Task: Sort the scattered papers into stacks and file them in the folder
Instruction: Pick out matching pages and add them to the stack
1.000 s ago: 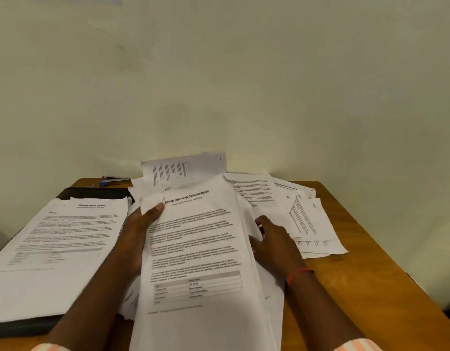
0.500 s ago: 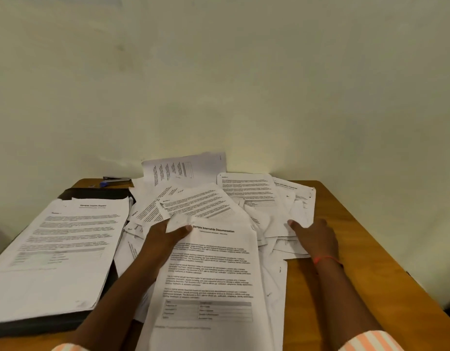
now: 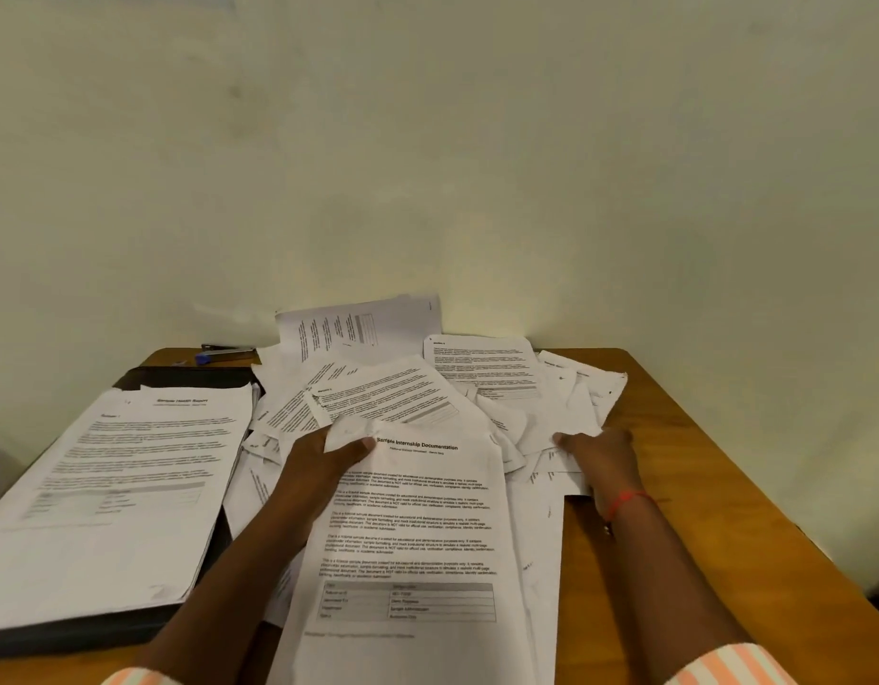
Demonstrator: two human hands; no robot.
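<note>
My left hand (image 3: 324, 457) pinches the top left corner of a sheet headed "Sample Internship Documentation" (image 3: 413, 536), which lies over other sheets in front of me. Behind it spreads a loose heap of scattered papers (image 3: 408, 388), reaching back to the wall. My right hand (image 3: 598, 454) rests with its fingers on the papers at the heap's right edge. On the left, a neat stack of health report sheets (image 3: 116, 487) lies on an open black folder (image 3: 190, 377).
The wooden table (image 3: 699, 511) shows bare on the right side, up to its right edge. A stapler and a blue pen (image 3: 225, 352) lie at the back left by the wall. The wall closes the far side of the table.
My left hand drew the internship sheet down and toward me. My right hand left that sheet and moved right onto the papers at the heap's right edge.
</note>
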